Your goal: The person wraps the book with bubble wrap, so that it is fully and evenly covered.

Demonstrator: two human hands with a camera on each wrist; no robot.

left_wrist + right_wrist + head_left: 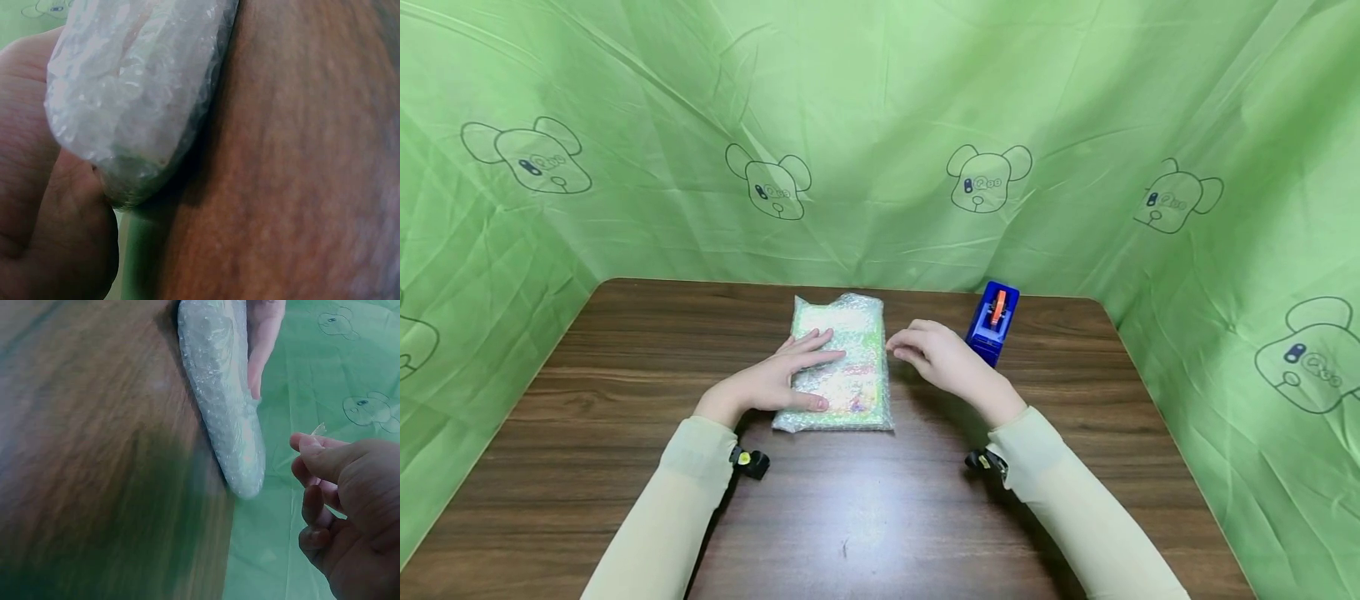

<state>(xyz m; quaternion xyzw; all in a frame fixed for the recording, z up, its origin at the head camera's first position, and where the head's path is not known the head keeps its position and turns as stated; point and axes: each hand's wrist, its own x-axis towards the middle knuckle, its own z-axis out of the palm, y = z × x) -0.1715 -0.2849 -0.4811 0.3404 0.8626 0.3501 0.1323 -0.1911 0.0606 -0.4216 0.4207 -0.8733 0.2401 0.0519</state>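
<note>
A flat, colourful book-like item wrapped in bubble wrap lies on the table. My left hand rests on its left part, fingers spread over the top; the left wrist view shows the bubble wrap up close beside that palm. To the right of the package, my right hand is held apart from it with curled fingers. Between its thumb and forefinger it pinches a small piece of clear tape, plain in the right wrist view. Behind this hand stands a blue tape dispenser with an orange hub.
The brown wooden table has rounded back corners. Green cloth printed with bear heads hangs behind it and at both sides. Small black wrist cameras sit at both cuffs.
</note>
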